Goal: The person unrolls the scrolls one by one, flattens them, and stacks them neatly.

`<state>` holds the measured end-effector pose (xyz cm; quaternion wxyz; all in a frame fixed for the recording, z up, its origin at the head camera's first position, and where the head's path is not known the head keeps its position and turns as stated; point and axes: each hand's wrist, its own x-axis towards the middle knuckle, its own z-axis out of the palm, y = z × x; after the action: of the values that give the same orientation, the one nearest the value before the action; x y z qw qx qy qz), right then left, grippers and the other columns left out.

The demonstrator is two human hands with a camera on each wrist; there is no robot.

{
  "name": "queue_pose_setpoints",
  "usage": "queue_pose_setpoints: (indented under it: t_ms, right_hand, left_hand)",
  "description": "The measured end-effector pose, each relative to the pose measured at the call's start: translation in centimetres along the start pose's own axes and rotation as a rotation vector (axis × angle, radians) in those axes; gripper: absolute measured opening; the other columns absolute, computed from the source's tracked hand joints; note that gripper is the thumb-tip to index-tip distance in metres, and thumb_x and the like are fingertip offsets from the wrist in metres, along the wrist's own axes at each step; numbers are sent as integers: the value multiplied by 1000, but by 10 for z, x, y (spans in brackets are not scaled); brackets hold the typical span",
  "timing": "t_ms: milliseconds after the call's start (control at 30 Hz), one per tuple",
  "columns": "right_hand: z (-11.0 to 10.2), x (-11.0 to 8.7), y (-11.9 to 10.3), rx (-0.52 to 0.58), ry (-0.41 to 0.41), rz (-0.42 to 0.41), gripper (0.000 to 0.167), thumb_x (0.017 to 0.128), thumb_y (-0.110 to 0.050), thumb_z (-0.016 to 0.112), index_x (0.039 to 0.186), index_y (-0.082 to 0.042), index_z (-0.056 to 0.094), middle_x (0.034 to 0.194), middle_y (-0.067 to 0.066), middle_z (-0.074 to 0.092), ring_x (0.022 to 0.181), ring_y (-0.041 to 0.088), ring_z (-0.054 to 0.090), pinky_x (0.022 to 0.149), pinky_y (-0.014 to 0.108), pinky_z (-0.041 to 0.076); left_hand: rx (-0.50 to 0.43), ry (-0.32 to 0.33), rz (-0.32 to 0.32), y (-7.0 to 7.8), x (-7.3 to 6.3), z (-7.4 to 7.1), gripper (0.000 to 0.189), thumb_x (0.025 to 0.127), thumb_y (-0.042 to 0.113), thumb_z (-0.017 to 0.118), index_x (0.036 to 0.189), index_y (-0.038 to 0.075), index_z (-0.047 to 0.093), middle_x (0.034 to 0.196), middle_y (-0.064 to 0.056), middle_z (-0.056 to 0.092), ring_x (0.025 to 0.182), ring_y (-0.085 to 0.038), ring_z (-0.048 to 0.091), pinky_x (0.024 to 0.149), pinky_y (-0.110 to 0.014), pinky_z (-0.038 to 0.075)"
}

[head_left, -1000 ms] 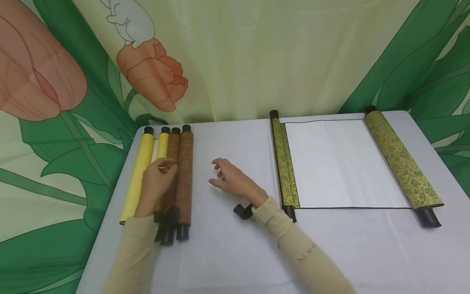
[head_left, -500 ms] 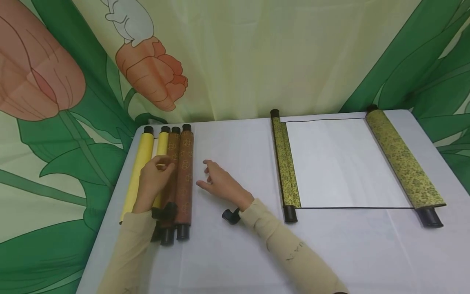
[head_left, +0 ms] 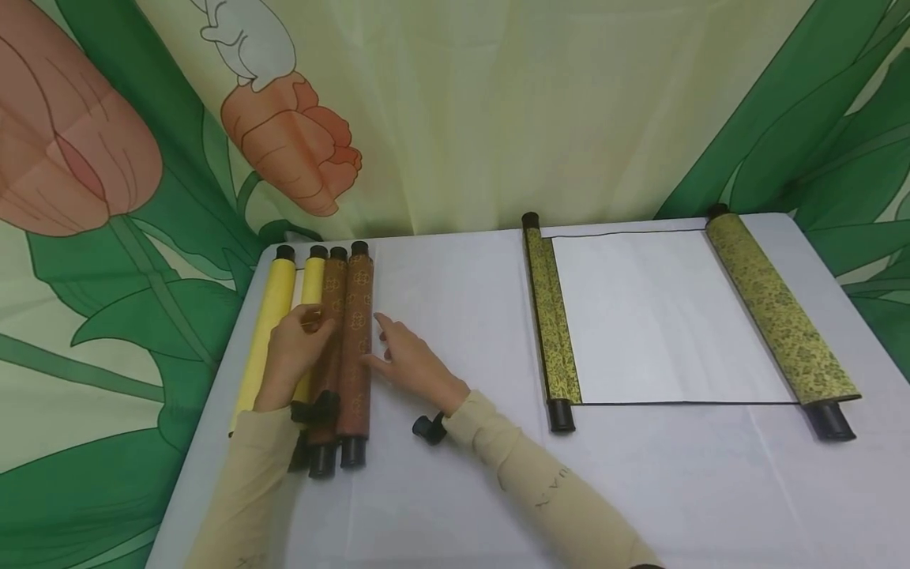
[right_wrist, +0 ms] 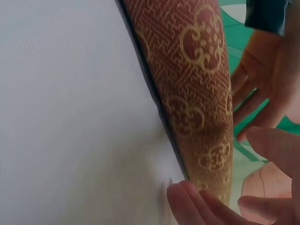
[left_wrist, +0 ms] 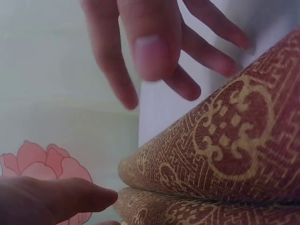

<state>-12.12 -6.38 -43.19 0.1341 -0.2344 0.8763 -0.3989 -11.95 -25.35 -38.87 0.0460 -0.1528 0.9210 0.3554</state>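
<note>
My left hand (head_left: pixel 287 357) lies over the second yellow roller (head_left: pixel 313 276) and the left brown patterned roller (head_left: pixel 334 288), fingers loosely bent. A wide gap separates its thumb (left_wrist: pixel 152 51) from the finger (left_wrist: pixel 70 199) in the left wrist view. Right of the brown pair, my right hand (head_left: pixel 419 365) has its thumb and fingers spread, tips right at the side of the right brown roller (head_left: pixel 357 332). In the right wrist view its fingertips (right_wrist: pixel 180 194) overlap the far part of that brown scroll. Both scrolls have black end knobs.
A green-gold patterned scroll lies unrolled on the right, its white sheet (head_left: pixel 668 316) between a thin left roller (head_left: pixel 550 316) and a thick right roller (head_left: pixel 778 308). Another yellow roller (head_left: pixel 268 332) is at the left edge of the white tablecloth (head_left: pixel 455 506). A printed curtain (head_left: pixel 498 118) hangs behind.
My right hand has moved left across the tablecloth up to the brown scroll's right side. My left hand has shifted only slightly. The scrolls lie as before.
</note>
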Motion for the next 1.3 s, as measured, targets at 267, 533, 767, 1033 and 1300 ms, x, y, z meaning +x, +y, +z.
queue_pose_setpoints:
  t_ms: [267, 533, 767, 1033, 1300]
  right_hand:
    - [10, 5, -6, 92, 9, 35, 72, 97, -35, 63, 152, -1, 32, 123, 15, 60, 102, 19, 62, 79, 25, 52]
    - [18, 8, -8, 101, 44, 21, 67, 95, -37, 66, 146, -2, 40, 119, 11, 63, 103, 17, 62, 81, 24, 52]
    - [23, 7, -13, 162, 63, 25, 61, 94, -34, 68, 139, 0, 46, 112, 10, 64, 96, 16, 61, 79, 25, 52]
    - [28, 10, -16, 159, 88, 25, 69, 90, -36, 72, 141, 0, 43, 118, 12, 62, 102, 19, 62, 83, 27, 53]
    - [31, 12, -15, 174, 105, 62, 74, 87, -37, 76, 140, 1, 42, 116, 11, 62, 100, 19, 62, 80, 27, 53]
  left_hand:
    - [94, -6, 28, 3, 3, -3, 46, 100, 23, 50, 137, -4, 51, 129, -28, 61, 114, -43, 62, 88, -52, 53]
    - [178, -1, 88, -1, 6, -2, 45, 96, 19, 63, 135, -2, 55, 122, -27, 66, 111, -42, 64, 90, -55, 48]
    - [243, -9, 102, -5, 8, -2, 49, 94, 21, 67, 135, -4, 54, 119, -28, 66, 109, -42, 64, 92, -58, 44]
    - [294, -78, 93, -5, 11, -5, 65, 93, 29, 67, 139, -11, 45, 107, -29, 65, 88, -35, 61, 72, -45, 50]
    - [246, -107, 59, -9, 14, -4, 70, 94, 30, 67, 145, -9, 38, 112, -29, 62, 89, -34, 60, 70, -42, 49]
